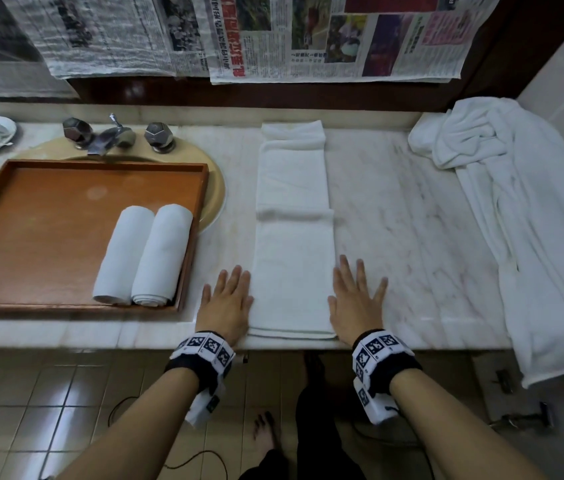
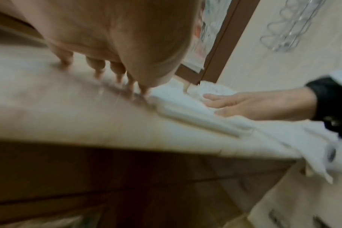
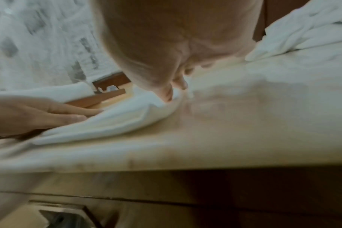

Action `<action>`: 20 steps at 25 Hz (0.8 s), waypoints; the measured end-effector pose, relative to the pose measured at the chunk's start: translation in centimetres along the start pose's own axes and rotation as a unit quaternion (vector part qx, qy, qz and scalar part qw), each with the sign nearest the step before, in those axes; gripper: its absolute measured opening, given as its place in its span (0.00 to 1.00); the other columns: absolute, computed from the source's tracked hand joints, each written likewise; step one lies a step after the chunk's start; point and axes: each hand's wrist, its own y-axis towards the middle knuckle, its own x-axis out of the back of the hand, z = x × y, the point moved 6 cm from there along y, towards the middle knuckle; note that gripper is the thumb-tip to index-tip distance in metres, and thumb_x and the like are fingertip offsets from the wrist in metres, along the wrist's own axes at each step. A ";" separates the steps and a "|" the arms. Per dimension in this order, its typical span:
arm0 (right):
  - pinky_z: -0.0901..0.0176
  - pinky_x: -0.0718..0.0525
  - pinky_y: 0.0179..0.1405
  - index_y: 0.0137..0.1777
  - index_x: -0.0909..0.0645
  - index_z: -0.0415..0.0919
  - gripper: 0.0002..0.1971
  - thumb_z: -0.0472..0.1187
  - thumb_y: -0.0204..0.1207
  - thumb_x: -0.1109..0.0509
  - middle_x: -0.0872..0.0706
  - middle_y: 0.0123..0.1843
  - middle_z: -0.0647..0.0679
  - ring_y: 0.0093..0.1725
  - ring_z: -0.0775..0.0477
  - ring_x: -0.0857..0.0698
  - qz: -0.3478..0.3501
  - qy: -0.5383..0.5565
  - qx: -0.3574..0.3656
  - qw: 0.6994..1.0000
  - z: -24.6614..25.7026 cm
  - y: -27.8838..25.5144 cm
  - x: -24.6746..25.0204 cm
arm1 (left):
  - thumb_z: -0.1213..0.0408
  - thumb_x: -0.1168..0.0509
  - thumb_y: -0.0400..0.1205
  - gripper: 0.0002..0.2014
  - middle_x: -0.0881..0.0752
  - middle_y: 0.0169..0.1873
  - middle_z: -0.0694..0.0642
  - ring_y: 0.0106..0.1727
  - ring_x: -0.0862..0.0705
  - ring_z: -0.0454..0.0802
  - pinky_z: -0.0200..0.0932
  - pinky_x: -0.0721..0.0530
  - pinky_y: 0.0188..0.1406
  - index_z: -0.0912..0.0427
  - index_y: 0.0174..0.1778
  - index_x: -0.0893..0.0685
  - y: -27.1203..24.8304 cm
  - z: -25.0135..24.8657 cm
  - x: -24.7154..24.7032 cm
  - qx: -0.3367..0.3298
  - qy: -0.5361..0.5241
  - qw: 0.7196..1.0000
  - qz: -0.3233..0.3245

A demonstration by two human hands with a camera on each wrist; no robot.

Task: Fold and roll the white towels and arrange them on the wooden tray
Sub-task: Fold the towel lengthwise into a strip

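Folded towel (image 1: 292,237) lies flat between left hand (image 1: 227,303) and right hand (image 1: 355,299).

I see a long white towel folded into a narrow strip (image 1: 292,233) lying flat, running twelve to six. At nine o'clock, two rolled white towels (image 1: 143,256) lie touching inside the rectangular wooden tray (image 1: 48,209).
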 end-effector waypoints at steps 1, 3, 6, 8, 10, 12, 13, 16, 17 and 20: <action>0.36 0.48 0.80 0.85 0.45 0.49 0.28 0.49 0.86 0.45 0.47 0.87 0.49 0.85 0.43 0.50 -0.031 0.035 0.049 0.998 1.2 -0.2 0.8 | 0.57 0.47 0.87 0.19 0.29 0.77 0.49 0.78 0.32 0.58 0.54 0.28 0.72 0.53 0.74 0.26 0.2 0.0 1.1 0.001 -0.027 0.999 -0.040; 0.53 0.27 0.65 0.70 0.21 0.48 0.19 0.48 0.81 0.33 0.20 0.68 0.51 0.70 0.47 0.26 -0.015 0.158 0.136 0.978 3.7 -0.8 1.3 | 0.62 0.38 0.81 0.08 0.12 0.51 0.52 0.54 0.15 0.57 0.49 0.15 0.49 0.51 0.48 0.13 -0.1 0.7 2.1 0.077 -0.117 0.987 -0.073; 0.58 0.21 0.51 0.55 0.13 0.47 0.13 0.50 0.72 0.24 0.16 0.49 0.55 0.52 0.51 0.19 0.052 0.179 0.163 0.969 5.2 -1.6 0.3 | 0.63 0.36 0.76 0.08 0.10 0.32 0.53 0.34 0.12 0.55 0.51 0.10 0.36 0.49 0.33 0.16 -1.2 1.8 0.9 0.148 -0.211 0.966 -0.010; 0.56 0.19 0.49 0.50 0.11 0.47 0.08 0.45 0.72 0.25 0.14 0.46 0.54 0.48 0.51 0.16 0.022 0.180 0.149 0.972 5.0 -1.5 0.4 | 0.63 0.35 0.77 0.07 0.12 0.24 0.52 0.25 0.13 0.52 0.51 0.10 0.30 0.51 0.34 0.16 -2.3 1.9 0.5 0.159 -0.263 0.952 -0.003; 0.54 0.16 0.47 0.45 0.10 0.48 0.05 0.42 0.71 0.26 0.12 0.42 0.55 0.44 0.52 0.15 -0.006 0.224 0.122 0.967 4.7 -1.6 0.5 | 0.63 0.36 0.79 0.07 0.13 0.22 0.52 0.24 0.13 0.49 0.52 0.10 0.31 0.52 0.35 0.17 -3.1 1.9 0.1 0.165 -0.297 0.940 -0.024; 0.53 0.15 0.44 0.41 0.11 0.47 0.03 0.41 0.69 0.26 0.13 0.36 0.56 0.38 0.54 0.16 -0.050 0.295 0.092 0.950 4.1 -1.6 0.8 | 0.62 0.37 0.81 0.07 0.13 0.24 0.52 0.25 0.13 0.49 0.51 0.10 0.32 0.52 0.37 0.18 -3.7 1.5 0.1 0.155 -0.302 0.939 -0.054; 0.53 0.14 0.42 0.39 0.13 0.47 0.02 0.39 0.69 0.25 0.14 0.34 0.56 0.36 0.55 0.16 -0.074 0.327 0.084 0.939 3.7 -1.6 1.1 | 0.62 0.38 0.82 0.06 0.13 0.25 0.52 0.26 0.13 0.48 0.48 0.11 0.32 0.52 0.39 0.18 -3.9 1.1 0.1 0.141 -0.293 0.944 -0.058; 0.56 0.14 0.39 0.39 0.16 0.45 0.04 0.36 0.70 0.26 0.15 0.35 0.57 0.35 0.55 0.16 -0.128 0.372 0.097 0.914 3.5 -2.2 2.1 | 0.59 0.34 0.80 0.01 0.15 0.31 0.47 0.34 0.17 0.46 0.40 0.20 0.35 0.48 0.44 0.17 -4.0 -0.6 0.2 0.080 -0.236 0.967 -0.046; 0.57 0.15 0.38 0.39 0.16 0.45 0.05 0.34 0.70 0.26 0.16 0.36 0.57 0.36 0.54 0.16 -0.146 0.378 0.115 0.907 3.5 -2.5 2.6 | 0.59 0.32 0.79 0.01 0.15 0.33 0.46 0.36 0.17 0.47 0.41 0.20 0.37 0.47 0.44 0.17 -4.0 -0.9 0.3 0.072 -0.225 0.971 -0.041; 0.62 0.18 0.38 0.40 0.17 0.44 0.07 0.32 0.69 0.27 0.18 0.38 0.56 0.38 0.55 0.18 -0.180 0.367 0.181 0.894 3.6 -3.6 2.9 | 0.59 0.29 0.76 0.03 0.15 0.33 0.46 0.38 0.17 0.48 0.40 0.21 0.38 0.46 0.40 0.16 -3.4 -0.7 0.3 0.097 -0.221 0.970 -0.023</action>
